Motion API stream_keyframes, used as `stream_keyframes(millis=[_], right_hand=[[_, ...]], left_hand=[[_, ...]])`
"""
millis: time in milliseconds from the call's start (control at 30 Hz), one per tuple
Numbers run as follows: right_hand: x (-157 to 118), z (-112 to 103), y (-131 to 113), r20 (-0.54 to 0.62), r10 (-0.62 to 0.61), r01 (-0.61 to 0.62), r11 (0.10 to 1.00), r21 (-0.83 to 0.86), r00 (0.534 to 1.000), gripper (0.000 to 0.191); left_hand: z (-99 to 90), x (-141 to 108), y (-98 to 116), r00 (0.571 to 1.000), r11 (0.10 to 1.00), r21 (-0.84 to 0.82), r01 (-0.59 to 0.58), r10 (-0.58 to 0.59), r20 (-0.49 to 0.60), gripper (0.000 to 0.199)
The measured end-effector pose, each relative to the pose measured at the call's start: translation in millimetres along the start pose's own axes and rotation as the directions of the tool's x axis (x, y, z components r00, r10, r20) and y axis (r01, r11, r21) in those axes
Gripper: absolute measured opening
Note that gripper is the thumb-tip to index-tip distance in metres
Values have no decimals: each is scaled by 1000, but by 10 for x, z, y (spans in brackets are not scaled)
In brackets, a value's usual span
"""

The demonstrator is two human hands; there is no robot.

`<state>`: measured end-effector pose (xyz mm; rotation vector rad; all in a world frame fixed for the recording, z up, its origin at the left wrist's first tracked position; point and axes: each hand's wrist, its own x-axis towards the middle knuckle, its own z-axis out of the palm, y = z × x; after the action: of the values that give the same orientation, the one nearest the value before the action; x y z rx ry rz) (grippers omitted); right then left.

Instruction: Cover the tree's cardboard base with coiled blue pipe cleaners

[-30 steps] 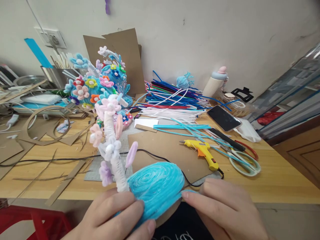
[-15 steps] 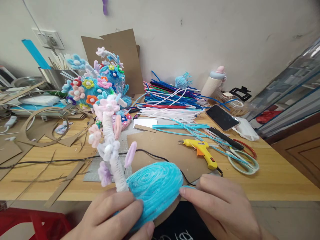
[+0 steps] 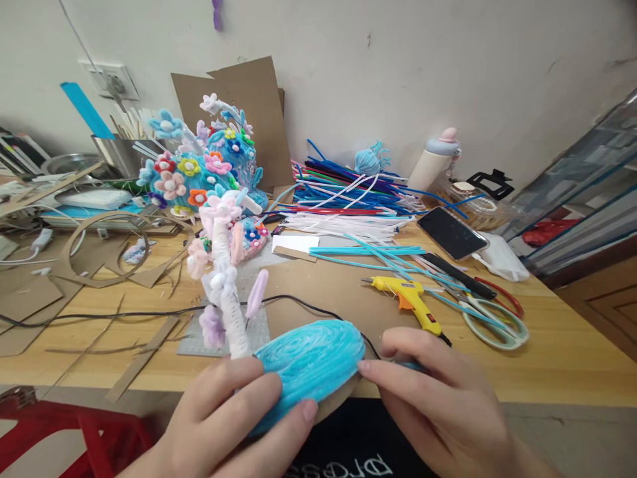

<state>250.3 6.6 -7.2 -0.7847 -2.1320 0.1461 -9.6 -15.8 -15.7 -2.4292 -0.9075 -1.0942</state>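
Note:
An oval cardboard base is covered with coiled light-blue pipe cleaner; bare brown card shows along its near right edge. My left hand is closed around the base's left side, thumb on top. From that side rises a white wrapped stem bearing pink, white and purple fuzzy flowers. At the base's right edge my right hand pinches a blue pipe cleaner, with the index fingertip touching the rim. Most of the strand is hidden behind the fingers.
A yellow glue gun lies on the cardboard sheet, its black cord running left. Scissors and a phone are to the right. A pile of pipe cleaners and finished flower pieces stand behind; cardboard scraps lie left.
The view has shifted a little to the left. The base is tilted slightly differently, with more bare card edge showing; both hands keep their hold.

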Motion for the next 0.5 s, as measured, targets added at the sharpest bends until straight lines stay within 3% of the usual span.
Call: stream_keyframes(millis=[100,233,500], right_hand=[[34,8,39,31,-18,20,999,-50,999,28],[83,80,129,54,-71,71,997,-1,996,20],[133,233,251,77,-86,72,983,171,993,31]], left_hand=[[21,-9,-68,998,996,-62,-60,58,-29,15],[57,-33,-90,999,996,-87,13,-17,-40,18],[22,50,-75,998,993,-110,36,-41,-43,16]])
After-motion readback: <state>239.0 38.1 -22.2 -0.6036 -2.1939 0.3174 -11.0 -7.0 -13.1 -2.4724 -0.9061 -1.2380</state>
